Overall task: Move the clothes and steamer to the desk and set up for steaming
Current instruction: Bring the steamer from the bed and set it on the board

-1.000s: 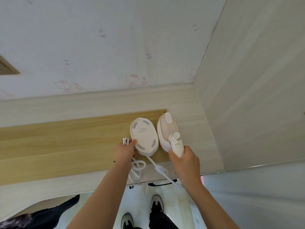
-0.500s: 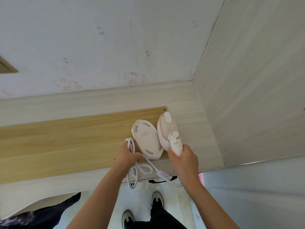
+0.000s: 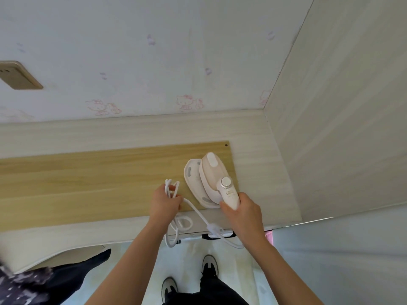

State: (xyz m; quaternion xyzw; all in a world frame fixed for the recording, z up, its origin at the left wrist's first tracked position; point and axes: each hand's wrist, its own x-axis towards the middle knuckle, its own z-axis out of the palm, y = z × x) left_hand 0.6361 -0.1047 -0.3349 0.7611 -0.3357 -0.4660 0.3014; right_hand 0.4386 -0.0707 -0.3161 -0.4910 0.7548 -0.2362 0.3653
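The steamer (image 3: 211, 172) is judged to be a light, rigid plastic appliance, smooth enough to slip in a loose hold, so it is best taken by its handle. That is where it is held by the right hand (image 3: 241, 211): the fingers (image 3: 226, 206) are curled round the handle's lower end, just below the dial (image 3: 226, 181). The cord (image 3: 198, 213) is soft and limp, and it is judged likely to snag on the counter (image 3: 88, 186) edge. Its upper loops are gripped in the curled fingers of the left hand (image 3: 164, 201). A slack run passes from there toward the right wrist, and more loops hang below the edge. The oval base (image 3: 192, 179) looks a thin shell that could easily be nudged.

The steamer is found just beyond the right fingers, its body leaned across the base, on the counter. A rounded cream and pale-beige body is seen, with a white panel at the far tip and a silver-ringed dial where the handle joins.
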